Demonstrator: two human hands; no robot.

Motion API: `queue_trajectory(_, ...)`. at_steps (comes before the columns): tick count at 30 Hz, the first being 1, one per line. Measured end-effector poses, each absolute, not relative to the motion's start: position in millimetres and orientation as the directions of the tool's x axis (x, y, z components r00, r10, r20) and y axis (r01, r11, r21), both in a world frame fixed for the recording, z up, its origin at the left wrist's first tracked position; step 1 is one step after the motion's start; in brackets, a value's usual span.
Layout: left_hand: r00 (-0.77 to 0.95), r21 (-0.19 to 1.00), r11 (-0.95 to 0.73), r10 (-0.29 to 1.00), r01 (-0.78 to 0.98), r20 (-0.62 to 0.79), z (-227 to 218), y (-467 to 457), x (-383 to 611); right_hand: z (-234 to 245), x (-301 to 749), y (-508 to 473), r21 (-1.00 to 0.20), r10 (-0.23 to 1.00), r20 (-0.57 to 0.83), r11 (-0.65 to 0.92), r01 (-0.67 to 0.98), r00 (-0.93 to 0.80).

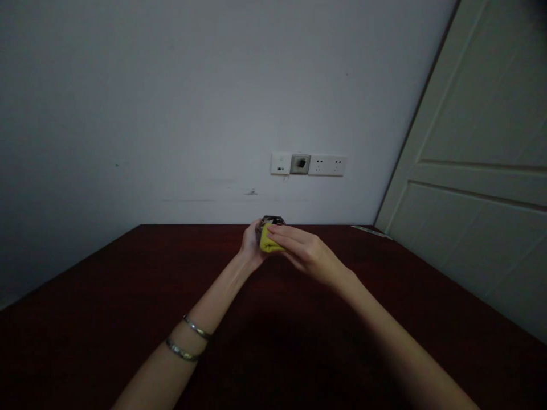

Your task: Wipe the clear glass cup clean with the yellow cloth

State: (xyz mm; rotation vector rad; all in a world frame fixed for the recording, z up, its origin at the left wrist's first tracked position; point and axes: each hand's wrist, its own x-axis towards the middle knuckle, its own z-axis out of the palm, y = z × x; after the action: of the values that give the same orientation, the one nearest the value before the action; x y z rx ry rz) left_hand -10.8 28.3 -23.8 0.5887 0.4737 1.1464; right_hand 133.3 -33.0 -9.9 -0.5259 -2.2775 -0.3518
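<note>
Small dark object (273, 220), shiny-looking, mostly hidden by fingers and cloth, so can't say what it is; it's centered near the far edge of the table, and can't tell if it touches the top. Left hand (251, 245) grips it from the left side, finger detail hidden. Right hand (305, 250) pinches a folded yellow cloth (269, 244) against the near side of it, fingers stretched along the cloth. Two silvery bangles (182, 351) on the left forearm, right forearm bare. Table (192, 256) is dark red-brown, wide, its far edge against the wall; the near part falls into deep shadow. Thin pale strip with greenish marks (371, 232) lies at the far right corner, by the door. Wall (171, 102) is plain, pale grey-white in dim light, with dark scuffs (250, 192) low down, just above the table, plus a small dark spot (117, 165) further left. Three plates in a row above and right of the hands: white left plate (280, 163), greyish middle plate (299, 164) with a black patch, wider white right plate (327, 165) with two sets of socket holes. Pale paneled door (478, 125) fills the right side, grooves running across it.
</note>
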Motion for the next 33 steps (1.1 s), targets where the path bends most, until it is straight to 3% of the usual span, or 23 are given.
queue_trajectory(3, 0.316, 0.704, 0.256, 0.948, -0.663, -0.048, -22, 32, -18, -8, 136, -32, 0.152, 0.244, 0.713, 0.862, 0.484, -0.657)
queue_trajectory(6, 0.385, 0.772, 0.326, 0.916, -0.546, -0.114, -21, 34, -26, -7, 142, -30, 0.136, 0.251, 0.709, 0.868, 0.477, -0.659)
queue_trajectory(10, 0.584, 0.845, 0.413, 0.797, -0.340, -0.154, -23, 39, -38, -9, 152, -26, -0.057, 0.311, 0.749, 0.910, 0.410, -0.586)
queue_trajectory(14, 0.797, 0.872, 0.471, 0.575, -0.136, -0.186, -24, 42, -47, -11, 158, -21, -0.340, 0.474, 0.805, 0.861, 0.378, -0.356)
queue_trajectory(16, 0.847, 0.868, 0.495, 0.478, -0.041, -0.232, -23, 39, -47, -10, 158, -20, -0.404, 0.512, 0.827, 0.829, 0.387, -0.232)
queue_trajectory(19, 0.857, 0.857, 0.510, 0.408, 0.071, -0.314, -21, 32, -43, -9, 152, -24, -0.336, 0.456, 0.855, 0.849, 0.408, -0.246)
queue_trajectory(24, 0.839, 0.888, 0.452, 0.450, 0.081, -0.306, -21, 27, -33, -13, 138, -30, -0.145, 0.324, 0.785, 0.925, 0.351, -0.528)
queue_trajectory(29, 0.831, 0.916, 0.400, 0.500, 0.029, -0.244, -24, 31, -33, -14, 141, -27, -0.194, 0.384, 0.785, 0.898, 0.396, -0.486)
queue_trajectory(33, 0.802, 0.934, 0.353, 0.573, -0.060, -0.166, -21, 33, -34, -12, 149, -25, -0.150, 0.356, 0.803, 0.897, 0.416, -0.478)
